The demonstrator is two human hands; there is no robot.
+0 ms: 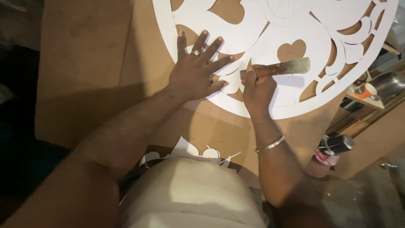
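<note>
The right hand point(257, 88) is gripping a worn chisel point(280, 67), its tip hidden, beside the flat left hand point(196, 71) pressing the white cutout panel point(295, 97).

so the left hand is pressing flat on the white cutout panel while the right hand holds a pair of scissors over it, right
Not quite. The right hand grips no scissors but a flat metal blade tool with a worn handle, as the head view shows. The rest holds: the left hand, fingers spread, lies flat on the white cutout panel, which rests on a brown board.
</note>
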